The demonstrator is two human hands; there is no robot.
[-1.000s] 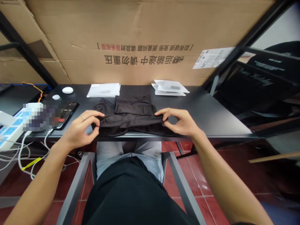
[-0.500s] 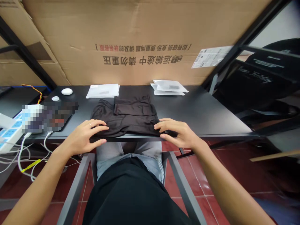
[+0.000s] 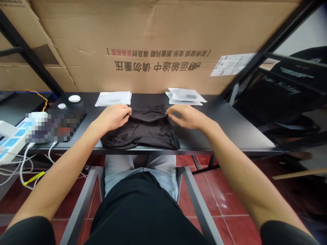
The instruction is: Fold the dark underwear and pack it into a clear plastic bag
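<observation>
A dark, thin cloth garment (image 3: 143, 132), folded and somewhat wrinkled, lies at the front of the black desk. Its exact kind does not show. At its back left, my left hand (image 3: 114, 116) has fingers curled and pressed together on the folded upper part. On the opposite side, my right hand (image 3: 187, 116) pinches the upper right edge, thumb and fingertips meeting at the fabric. The front of the garment lies loose along the desk edge, and the left hand hides part of its back left.
Flat white packets (image 3: 113, 98) lie behind my left hand, and more translucent packets (image 3: 187, 96) are behind the right. A big cardboard sheet (image 3: 158, 34) stands at the back. Left are a white power strip (image 3: 15, 137), cables and a partly blurred device (image 3: 74, 126). The black desktop (image 3: 219, 126) extends right.
Both hands have moved away from me, from the garment's front corners to its back part, and their fingers have closed on it. The folded band at the back looks partly shifted.
</observation>
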